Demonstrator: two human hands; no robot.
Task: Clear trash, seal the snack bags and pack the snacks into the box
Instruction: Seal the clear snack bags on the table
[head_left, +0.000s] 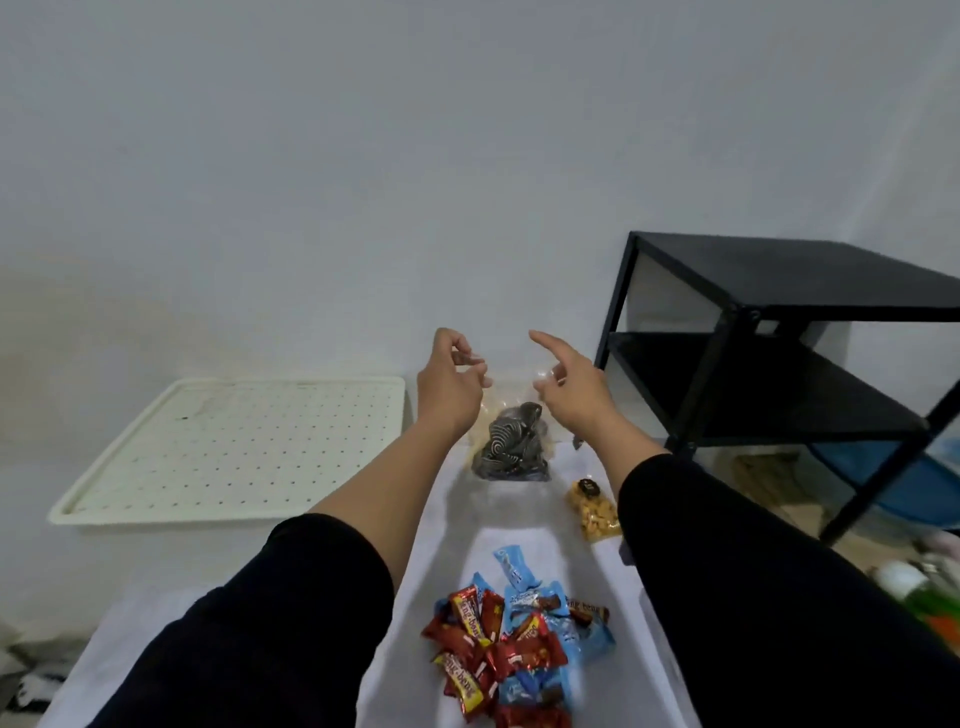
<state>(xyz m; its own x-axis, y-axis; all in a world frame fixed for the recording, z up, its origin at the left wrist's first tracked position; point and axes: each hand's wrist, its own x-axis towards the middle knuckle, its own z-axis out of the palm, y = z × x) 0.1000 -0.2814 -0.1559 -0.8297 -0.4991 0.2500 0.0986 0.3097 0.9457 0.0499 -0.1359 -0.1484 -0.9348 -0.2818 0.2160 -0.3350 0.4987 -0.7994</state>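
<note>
White-covered surface against a pale wall; black shelf right, perforated tray left. Clear snack bag far centre, wrapped candies near. Left hand, right hand raised, loosely curled, holding nothing.

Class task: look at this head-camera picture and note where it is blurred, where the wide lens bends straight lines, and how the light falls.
Head view: the green bottle at the right edge is smeared out of focus; the black shelf leans and its posts splay from lens distortion; the light is soft and even, with faint shadows beside the arms on the white tabletop; the clear cookie bag shows small glints near the fingers.
</note>
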